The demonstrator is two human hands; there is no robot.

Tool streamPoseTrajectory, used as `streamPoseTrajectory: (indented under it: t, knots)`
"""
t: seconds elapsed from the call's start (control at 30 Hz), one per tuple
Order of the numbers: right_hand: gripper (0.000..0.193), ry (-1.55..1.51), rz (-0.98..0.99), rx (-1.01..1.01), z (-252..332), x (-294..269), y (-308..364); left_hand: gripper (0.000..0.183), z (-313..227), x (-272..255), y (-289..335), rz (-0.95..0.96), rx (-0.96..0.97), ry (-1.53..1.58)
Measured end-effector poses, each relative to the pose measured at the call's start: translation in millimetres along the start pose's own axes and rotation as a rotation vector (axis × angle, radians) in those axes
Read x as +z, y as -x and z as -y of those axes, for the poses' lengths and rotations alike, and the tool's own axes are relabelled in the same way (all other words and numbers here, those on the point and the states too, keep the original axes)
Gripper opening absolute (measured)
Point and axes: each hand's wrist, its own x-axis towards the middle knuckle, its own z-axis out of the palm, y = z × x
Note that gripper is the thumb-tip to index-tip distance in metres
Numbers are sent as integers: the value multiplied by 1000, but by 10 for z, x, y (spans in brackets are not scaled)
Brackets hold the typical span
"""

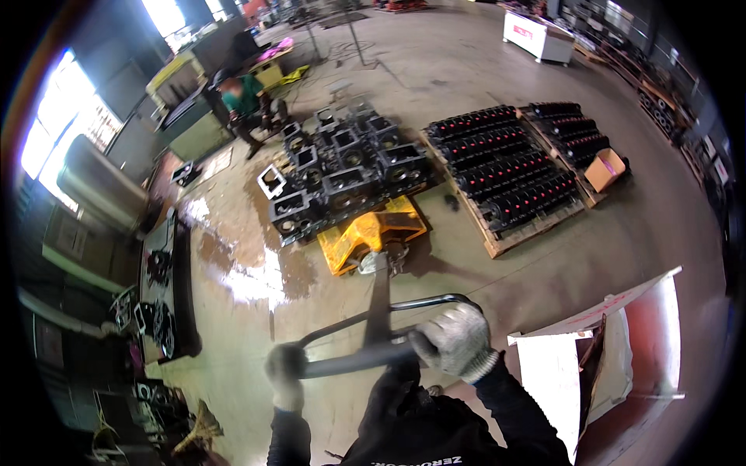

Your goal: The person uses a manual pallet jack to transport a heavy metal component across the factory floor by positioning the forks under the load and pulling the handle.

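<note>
Both of my gloved hands are on the looped handle [353,360] of a yellow pallet jack [373,229]. My left hand [286,374], somewhat blurred, is closed round the left end of the loop. Round its right end is my right hand [457,342] in a pale knit glove, fingers wrapped over the bar. From the loop a dark shaft [378,299] runs forward to the yellow body. Just beyond the jack stands a load of dark box-shaped metal castings [350,180] with square openings. The jack's forks are hidden under that load.
Right of the load, wooden pallets [505,247] carry rows of black cylindrical parts [505,163] with red marks. An open carton [604,169] sits on the farther pallet. A white box [549,388] is near my right. A person in green [245,97] crouches at far left, beside wet floor [256,276].
</note>
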Motion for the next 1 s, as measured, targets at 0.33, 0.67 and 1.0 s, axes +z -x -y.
streamPoseTrajectory:
  t: [0.33, 0.67, 1.0]
  knots:
    - [33, -79, -317, 102, -832, 152, -800, 46, -406, 484, -2440, -320, 420, -333]
    - [19, 128, -391, 952, -2364, -24, 1112, 45, -152, 438, -2808, -665, 517, -392]
    - [23, -30, 103, 332, -4711, -23, -1195, 31, 2359, 351, -1626, -1300, -351, -80]
